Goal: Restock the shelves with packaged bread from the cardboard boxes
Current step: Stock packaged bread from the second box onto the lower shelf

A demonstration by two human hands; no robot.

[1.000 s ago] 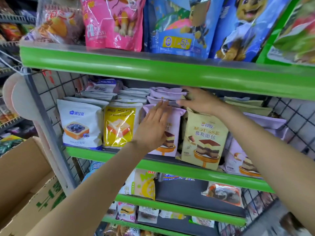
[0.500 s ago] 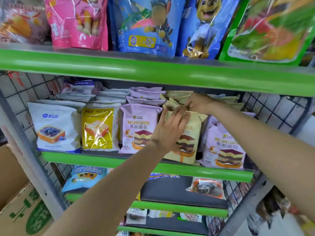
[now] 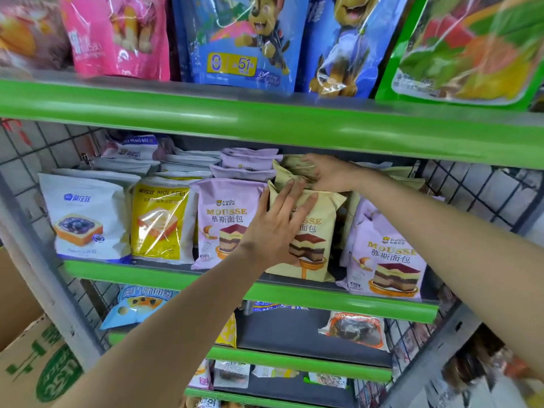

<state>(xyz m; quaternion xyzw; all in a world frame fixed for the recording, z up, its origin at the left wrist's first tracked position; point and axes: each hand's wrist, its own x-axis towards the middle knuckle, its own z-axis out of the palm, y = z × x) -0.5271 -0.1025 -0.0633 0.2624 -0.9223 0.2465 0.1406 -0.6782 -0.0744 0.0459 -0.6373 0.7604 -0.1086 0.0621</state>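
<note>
A tan mousse bread pack (image 3: 312, 240) stands upright at the front of the middle green shelf (image 3: 338, 301). My left hand (image 3: 275, 225) lies flat against its face with straight fingers. My right hand (image 3: 323, 172) reaches over its top and grips the upper edge of tan packs (image 3: 290, 169) stacked just behind. Lilac mousse packs stand on either side, one to the left (image 3: 223, 222) and one to the right (image 3: 385, 260). A yellow toast pack (image 3: 159, 222) and a white blueberry toast pack (image 3: 85, 216) stand further left.
A cardboard box (image 3: 32, 360) with green print sits at the lower left. Large snack bags (image 3: 235, 39) fill the upper shelf above a green rail. Lower shelves hold a few scattered packs (image 3: 353, 329). Wire mesh panels bound the shelf at both sides.
The view shifted slightly right. My left hand slid a little higher on the tan pack's face, and my right hand closed down on the tan packs behind it.
</note>
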